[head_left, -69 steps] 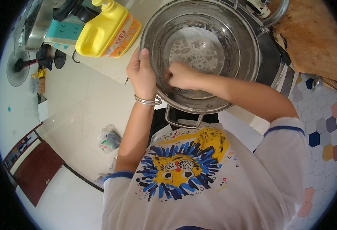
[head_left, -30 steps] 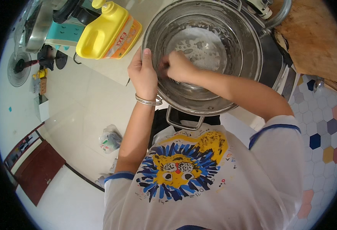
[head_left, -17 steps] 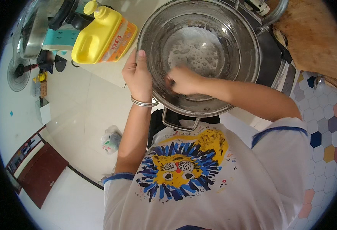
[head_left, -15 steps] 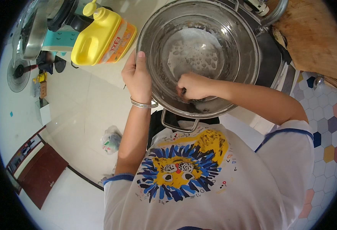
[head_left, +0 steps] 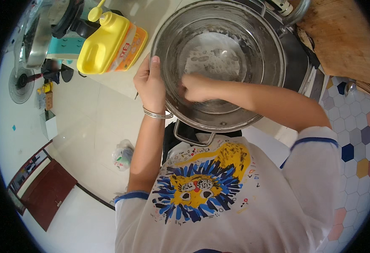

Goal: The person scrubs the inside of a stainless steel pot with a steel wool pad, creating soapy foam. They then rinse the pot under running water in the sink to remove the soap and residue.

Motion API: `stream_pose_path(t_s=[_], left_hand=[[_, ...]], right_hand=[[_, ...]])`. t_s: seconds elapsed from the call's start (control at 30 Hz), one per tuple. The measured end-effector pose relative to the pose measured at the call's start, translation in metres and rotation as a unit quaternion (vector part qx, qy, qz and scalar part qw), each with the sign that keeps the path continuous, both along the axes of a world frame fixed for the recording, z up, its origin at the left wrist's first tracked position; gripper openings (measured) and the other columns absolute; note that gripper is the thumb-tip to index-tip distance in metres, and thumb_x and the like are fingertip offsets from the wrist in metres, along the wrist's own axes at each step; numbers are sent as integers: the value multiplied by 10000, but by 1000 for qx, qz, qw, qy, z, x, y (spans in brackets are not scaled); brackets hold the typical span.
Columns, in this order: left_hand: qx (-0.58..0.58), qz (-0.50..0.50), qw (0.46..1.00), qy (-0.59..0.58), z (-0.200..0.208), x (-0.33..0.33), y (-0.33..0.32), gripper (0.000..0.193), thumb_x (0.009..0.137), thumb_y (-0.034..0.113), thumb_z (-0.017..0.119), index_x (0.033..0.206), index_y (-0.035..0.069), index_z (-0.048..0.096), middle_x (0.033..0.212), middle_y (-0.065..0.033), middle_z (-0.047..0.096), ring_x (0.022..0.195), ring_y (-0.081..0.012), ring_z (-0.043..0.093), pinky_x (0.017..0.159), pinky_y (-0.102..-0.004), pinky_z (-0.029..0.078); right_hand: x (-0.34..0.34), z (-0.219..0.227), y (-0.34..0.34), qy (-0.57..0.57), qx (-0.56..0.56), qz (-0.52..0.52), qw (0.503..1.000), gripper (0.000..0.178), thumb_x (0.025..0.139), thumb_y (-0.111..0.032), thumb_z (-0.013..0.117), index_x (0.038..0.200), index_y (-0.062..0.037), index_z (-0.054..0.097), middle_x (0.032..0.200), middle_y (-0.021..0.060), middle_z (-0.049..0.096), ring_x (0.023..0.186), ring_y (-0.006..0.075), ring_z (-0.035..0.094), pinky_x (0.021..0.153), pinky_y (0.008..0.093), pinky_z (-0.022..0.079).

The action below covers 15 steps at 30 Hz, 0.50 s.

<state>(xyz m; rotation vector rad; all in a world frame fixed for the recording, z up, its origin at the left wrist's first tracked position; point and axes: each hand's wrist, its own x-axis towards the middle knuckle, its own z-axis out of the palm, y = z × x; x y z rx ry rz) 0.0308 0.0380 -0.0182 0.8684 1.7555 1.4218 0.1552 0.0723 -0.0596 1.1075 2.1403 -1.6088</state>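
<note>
A large, wide stainless-steel pot (head_left: 255, 52) tilts toward me, with soapy water (head_left: 212, 55) and foam pooled on its bottom. My left hand (head_left: 151, 87) is closed over the pot's left rim, thumb on top and fingers outside. Inside, my right hand (head_left: 201, 87) is curled in a fist against the lower left wall. Motion smears its fingers, and whatever they hold is hidden. One looped metal handle (head_left: 193, 141) of the pot points at my shirt.
Left of the pot, a yellow detergent jug (head_left: 105, 46) with a pump top stands on the pale counter (head_left: 153, 25). A wooden board (head_left: 345, 42) lies at the right, near a curved metal faucet (head_left: 300, 17). A plastic bag (head_left: 123, 155) sits on the floor.
My right fist has moved left and slightly up along the pot's inner wall. The dark thing glimpsed in it earlier no longer shows. My left hand keeps its hold on the rim.
</note>
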Motion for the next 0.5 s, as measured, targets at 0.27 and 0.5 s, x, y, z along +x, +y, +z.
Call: stream_pose_path(t_s=[0.27,0.5], left_hand=[[35,19,999,-24,-3,1,0,236,898,110,497,1013,-71,595,824,-15,601,738,-63,473,679,-208,407],[0,14,1000,0,-3,-2,-1,210,893,114,502,941,-63,604,748,7,557,693,-53,432,631,-207,385]], right_hand=[[22,7,-5,42,39,115,992,168,619,-9,543,748,-32,647,731,154,634,731,288,615,647,380,461],[-20,1,8,45,66,-93,992,204,625,-14,565,803,-38,662,797,178,642,778,302,620,678,388,470]])
